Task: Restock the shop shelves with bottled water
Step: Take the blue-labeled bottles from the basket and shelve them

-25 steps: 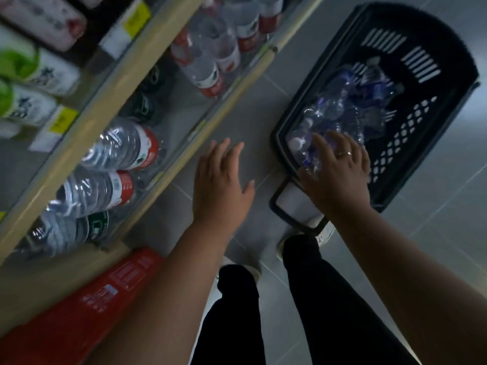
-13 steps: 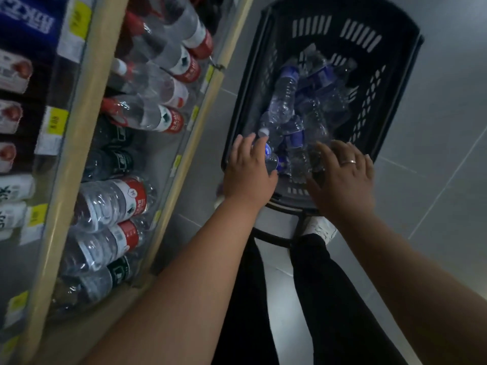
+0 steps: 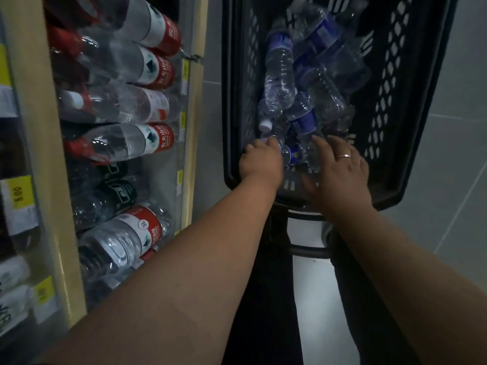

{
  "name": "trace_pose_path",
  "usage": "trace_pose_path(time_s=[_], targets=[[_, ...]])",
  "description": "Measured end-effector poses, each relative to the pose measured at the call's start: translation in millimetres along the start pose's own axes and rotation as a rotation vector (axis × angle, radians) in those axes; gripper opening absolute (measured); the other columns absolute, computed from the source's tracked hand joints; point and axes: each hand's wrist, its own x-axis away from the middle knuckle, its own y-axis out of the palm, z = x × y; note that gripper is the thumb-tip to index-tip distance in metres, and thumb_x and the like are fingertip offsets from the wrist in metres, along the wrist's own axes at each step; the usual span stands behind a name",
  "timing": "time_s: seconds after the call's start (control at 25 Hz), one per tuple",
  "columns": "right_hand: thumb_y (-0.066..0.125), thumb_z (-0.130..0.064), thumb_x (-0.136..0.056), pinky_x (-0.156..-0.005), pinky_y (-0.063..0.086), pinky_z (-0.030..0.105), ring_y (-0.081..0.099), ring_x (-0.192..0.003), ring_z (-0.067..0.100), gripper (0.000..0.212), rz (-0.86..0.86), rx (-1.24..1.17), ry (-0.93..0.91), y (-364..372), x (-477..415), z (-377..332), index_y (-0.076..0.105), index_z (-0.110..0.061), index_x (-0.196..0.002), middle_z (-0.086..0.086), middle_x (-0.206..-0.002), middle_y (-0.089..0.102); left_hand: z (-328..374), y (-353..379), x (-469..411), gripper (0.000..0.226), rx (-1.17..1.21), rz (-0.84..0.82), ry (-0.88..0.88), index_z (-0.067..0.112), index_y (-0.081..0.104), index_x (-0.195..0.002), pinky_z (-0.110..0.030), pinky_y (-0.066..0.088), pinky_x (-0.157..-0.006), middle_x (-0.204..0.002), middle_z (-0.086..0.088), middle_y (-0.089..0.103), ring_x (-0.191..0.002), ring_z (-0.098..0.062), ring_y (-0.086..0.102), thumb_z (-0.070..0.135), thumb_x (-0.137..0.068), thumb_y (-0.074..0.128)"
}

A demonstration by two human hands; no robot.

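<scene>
Black perforated plastic fills the upper right, where a shopping basket (image 3: 395, 106) is set on the grey tiled floor (image 3: 448, 206), just beside the cream-edged shop shelf (image 3: 196, 101). A heap of small clear plastic water bottles with blue labels (image 3: 279, 72) is held in the basket, lying at all angles.

The left hand (image 3: 259, 160) is reached over the basket's near rim into its left corner. Its fingers are curled round the end of one small bottle (image 3: 283, 151) at the near edge of the heap. The right hand (image 3: 340, 167), on which a pale ring (image 3: 344, 155) is worn, is spread flat with straight fingers upon the bottles by the same rim, and nothing is gripped by it. The two hands are set apart, with a few bottles between them.

On the shelf to the left, larger clear bottles with red labels (image 3: 158, 138) are laid on their sides in a row, and dark-labelled bottles (image 3: 118, 191) are lodged among them. Yellow price tags (image 3: 19, 193) are fixed to the shelf edge further left. Dark trousers (image 3: 263, 312) are seen below the forearms.
</scene>
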Motion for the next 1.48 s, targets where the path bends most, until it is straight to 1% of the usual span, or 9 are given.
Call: trace_pose_path(time_s=[0.28,0.48,0.64,0.8,1.0,1.12,1.28,1.36,1.48], targets=[[0.065,-0.038,-0.084,-0.114,0.020,0.045,0.021,-0.143,0.029,0.080,-0.077,-0.007,0.084,21,-19,-9,0.023,-0.027,-0.151,0.008,-0.155,0.026,-10,-45,-7,0.075,0.050,-0.146,0.091,0.009,0.026,-0.146,-0.039,0.048,-0.084,-0.134,-0.016,0.051,-0.121,-0.034,0.052,0.023,-0.085,0.068],[0.077,-0.043,-0.073,-0.113,0.025,0.046,0.029,-0.140,0.030,0.091,-0.177,-0.114,-0.026,16,-41,-16,0.030,-0.028,-0.150,0.005,-0.153,0.033,-32,-78,11,0.082,0.097,-0.162,0.384,0.026,0.041,-0.140,-0.030,0.044,-0.083,-0.131,-0.004,0.056,-0.112,-0.025,0.058,0.037,-0.070,0.080],[0.083,-0.039,-0.062,-0.096,0.041,0.044,0.058,-0.110,0.032,0.068,-0.075,-0.138,-0.147,11,-54,-9,0.059,-0.017,-0.122,0.009,-0.117,0.063,-37,-103,13,0.086,0.056,-0.147,0.560,0.032,0.039,-0.143,-0.028,0.044,-0.086,-0.133,0.002,0.057,-0.114,-0.020,0.057,0.038,-0.068,0.083],[0.084,-0.032,-0.066,-0.081,0.049,0.041,0.060,-0.092,0.025,0.057,0.020,-0.230,0.007,3,-55,-3,0.060,-0.016,-0.115,0.007,-0.105,0.063,-35,-123,0,0.070,0.230,-0.047,0.611,0.028,0.054,-0.132,-0.024,0.048,-0.090,-0.122,0.009,0.061,-0.111,-0.013,0.059,0.039,-0.069,0.084],[0.078,-0.044,-0.071,-0.068,0.041,0.030,0.057,-0.087,0.019,0.048,0.198,-0.431,0.329,8,-62,4,0.060,-0.016,-0.106,0.005,-0.102,0.060,-18,-106,-33,0.039,1.076,0.162,0.333,0.016,0.058,-0.124,-0.018,0.052,-0.083,-0.107,0.007,0.062,-0.095,-0.004,0.061,0.028,-0.089,0.069],[0.079,-0.042,-0.069,-0.067,0.042,0.029,0.059,-0.086,0.018,0.043,0.237,-0.575,0.446,12,-73,4,0.057,-0.020,-0.099,0.002,-0.097,0.062,-3,-90,-63,0.042,1.009,0.251,0.149,0.015,0.043,-0.139,-0.031,0.046,-0.099,-0.133,-0.005,0.051,-0.116,-0.019,0.055,0.026,-0.099,0.052],[0.082,-0.033,-0.070,-0.073,0.050,0.035,0.061,-0.087,0.016,0.042,0.247,-0.653,0.510,22,-79,10,0.052,-0.027,-0.099,-0.002,-0.097,0.063,13,-70,-106,0.087,0.800,0.040,-0.025,0.016,0.004,-0.153,-0.039,0.038,-0.108,-0.150,-0.019,0.029,-0.132,-0.034,0.042,0.036,-0.091,0.062],[0.081,-0.032,-0.070,-0.076,0.052,0.037,0.061,-0.088,0.016,0.044,0.262,-0.686,0.541,27,-83,14,0.051,-0.028,-0.101,-0.003,-0.096,0.062,21,-68,-123,0.092,0.903,0.018,-0.094,0.014,0.008,-0.151,-0.037,0.047,-0.096,-0.142,-0.016,0.044,-0.122,-0.033,0.053,0.036,-0.086,0.070],[0.081,-0.030,-0.071,-0.075,0.048,0.031,0.061,-0.089,0.015,0.047,0.269,-0.752,0.566,35,-88,20,0.055,-0.022,-0.109,-0.003,-0.098,0.063,21,-77,-146,0.073,0.964,0.073,-0.193,0.010,0.031,-0.138,-0.032,0.050,-0.078,-0.127,-0.010,0.058,-0.100,-0.029,0.062,0.031,-0.082,0.074]])
